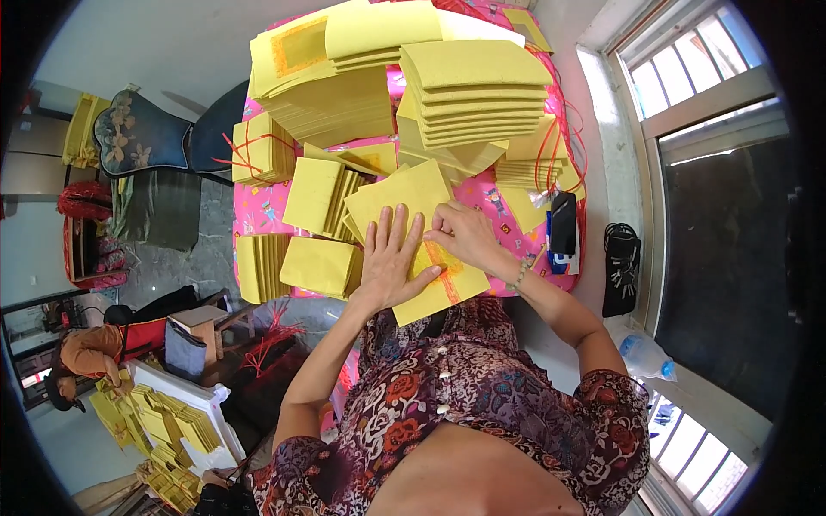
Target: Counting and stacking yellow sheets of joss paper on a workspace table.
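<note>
In front of me, a sheet of yellow paper [430, 301] with an orange printed patch lies at the near edge of the table, partly over my lap. My left hand [389, 267] rests flat on it, fingers stretched out and thumb apart. At its upper right part my right hand [469, 234] has its fingers bent and pinched together on the paper. Another plain yellow sheet [404, 191] lies just beyond my fingers. Folded yellow paper bundles [318, 196] sit to the left of it, with a further bundle [318, 265] beside my left wrist.
Tall stacks of folded yellow paper [473, 95] fill the table's far side. Red string [551, 146] hangs along the right, above a dark phone [564, 222]. Pink patterned cloth [267, 206] covers the table. At lower left another person [95, 353] sits by a table of yellow paper [176, 421].
</note>
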The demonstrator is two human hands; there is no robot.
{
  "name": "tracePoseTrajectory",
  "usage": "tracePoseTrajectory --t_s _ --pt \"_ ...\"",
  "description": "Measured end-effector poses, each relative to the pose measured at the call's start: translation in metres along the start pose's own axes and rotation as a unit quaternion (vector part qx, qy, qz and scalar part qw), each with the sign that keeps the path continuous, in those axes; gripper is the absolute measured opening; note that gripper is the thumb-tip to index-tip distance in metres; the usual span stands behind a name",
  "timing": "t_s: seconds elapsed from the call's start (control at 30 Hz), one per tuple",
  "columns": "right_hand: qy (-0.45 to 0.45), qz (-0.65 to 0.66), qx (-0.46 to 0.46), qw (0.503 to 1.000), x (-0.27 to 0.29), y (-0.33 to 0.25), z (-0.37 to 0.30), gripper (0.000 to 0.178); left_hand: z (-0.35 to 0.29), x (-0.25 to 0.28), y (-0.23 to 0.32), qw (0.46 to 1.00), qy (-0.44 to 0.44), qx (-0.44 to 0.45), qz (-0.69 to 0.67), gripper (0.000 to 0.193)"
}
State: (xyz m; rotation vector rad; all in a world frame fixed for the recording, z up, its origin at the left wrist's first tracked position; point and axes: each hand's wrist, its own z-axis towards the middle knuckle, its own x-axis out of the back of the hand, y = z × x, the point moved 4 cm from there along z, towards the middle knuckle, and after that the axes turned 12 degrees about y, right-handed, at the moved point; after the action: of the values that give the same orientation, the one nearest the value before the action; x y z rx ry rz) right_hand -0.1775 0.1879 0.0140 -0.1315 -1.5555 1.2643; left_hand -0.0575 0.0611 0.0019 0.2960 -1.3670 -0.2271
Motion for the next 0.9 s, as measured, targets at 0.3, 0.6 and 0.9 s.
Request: tracePoseTrajectory --t_s 0.3,0.6,0.9 --pt "-0.044 -0.007 0.009 0.999 0.007 -0.007 0.008 0.032 0.000 0.003 -0.004 1.000 -0.010 0.000 -0.001 0.094" --pt "0.073 -0.186 0.388 0.900 0.011 -0.008 0.014 0.036 0.012 0.028 -0.009 0.993 0.089 -0.029 -0.074 0.064" --pt "0.072 -0.142 0.426 0.891 0.020 -0.015 0.018 0.029 0.015 0.031 -0.022 0.984 0.151 -0.070 -0.066 0.036"
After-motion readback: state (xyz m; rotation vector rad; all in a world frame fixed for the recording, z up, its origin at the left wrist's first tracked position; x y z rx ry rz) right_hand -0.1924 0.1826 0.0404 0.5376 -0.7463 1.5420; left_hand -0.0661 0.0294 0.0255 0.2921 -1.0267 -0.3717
